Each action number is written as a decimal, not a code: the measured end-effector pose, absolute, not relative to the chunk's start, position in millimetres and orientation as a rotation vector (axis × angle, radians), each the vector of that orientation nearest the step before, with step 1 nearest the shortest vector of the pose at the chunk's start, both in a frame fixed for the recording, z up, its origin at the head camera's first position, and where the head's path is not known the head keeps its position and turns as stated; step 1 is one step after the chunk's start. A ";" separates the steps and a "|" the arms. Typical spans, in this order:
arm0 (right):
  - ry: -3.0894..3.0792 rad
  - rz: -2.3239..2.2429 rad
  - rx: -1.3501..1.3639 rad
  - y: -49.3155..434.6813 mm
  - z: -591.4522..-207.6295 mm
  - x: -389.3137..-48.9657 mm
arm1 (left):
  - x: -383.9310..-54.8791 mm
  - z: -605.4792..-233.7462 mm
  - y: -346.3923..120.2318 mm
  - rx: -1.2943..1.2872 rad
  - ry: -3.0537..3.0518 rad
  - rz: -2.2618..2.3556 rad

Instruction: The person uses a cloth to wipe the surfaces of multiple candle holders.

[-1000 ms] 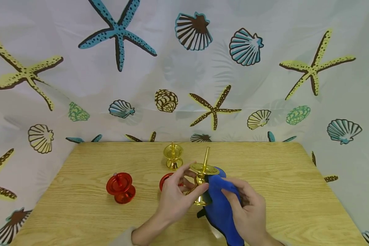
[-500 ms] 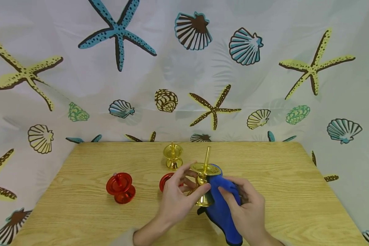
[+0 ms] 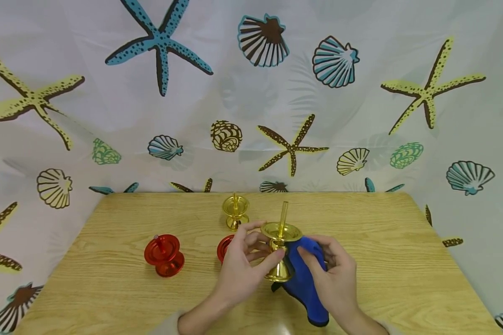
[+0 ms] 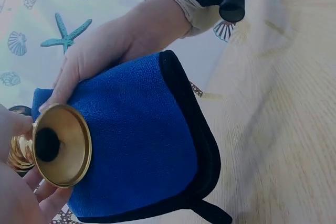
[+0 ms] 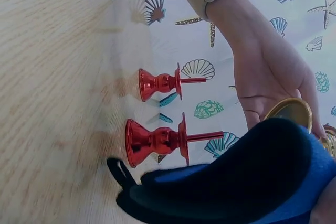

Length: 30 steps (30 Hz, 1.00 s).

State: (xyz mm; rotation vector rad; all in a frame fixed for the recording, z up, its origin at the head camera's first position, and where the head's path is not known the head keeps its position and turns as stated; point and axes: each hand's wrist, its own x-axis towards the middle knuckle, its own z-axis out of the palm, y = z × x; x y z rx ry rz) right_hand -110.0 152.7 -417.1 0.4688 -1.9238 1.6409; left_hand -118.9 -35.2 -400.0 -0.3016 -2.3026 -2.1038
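Observation:
Above the table a shiny gold candle holder (image 3: 281, 268) is held nearly upright, with its dish and thin spike on top. My left hand (image 3: 240, 274) grips it around the stem, thumb in front and fingers behind. A blue cloth (image 3: 306, 284) with a black edge lies against the holder's right side and hangs below it. My right hand (image 3: 337, 277) pinches the cloth between thumb and fingers. In the left wrist view the holder's round base (image 4: 73, 145) faces the camera, with the cloth (image 4: 136, 135) beside it.
A second gold candle holder (image 3: 236, 211) stands at the back of the wooden table (image 3: 385, 242). One red candle holder (image 3: 164, 255) stands at left; another red one (image 3: 223, 247) is partly hidden behind my left hand. A shell-patterned curtain (image 3: 251, 93) hangs behind.
My right hand has shifted slightly left and up, and the cloth's hanging lower end has risen. The held candle holder has moved only slightly to the right, still in my left hand.

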 end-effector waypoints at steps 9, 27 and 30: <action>-2.066 1.687 0.497 151.2 -420.9 -110.0 | -120.5 -403.9 -39.0 -0.274 -2.353 -2.197; -1.905 1.530 0.701 160.7 -406.8 -89.6 | -123.1 -399.9 -40.3 -0.224 -2.354 -2.119; -1.922 1.539 0.703 162.8 -402.1 -82.0 | -123.5 -399.3 -39.7 -0.222 -2.362 -2.116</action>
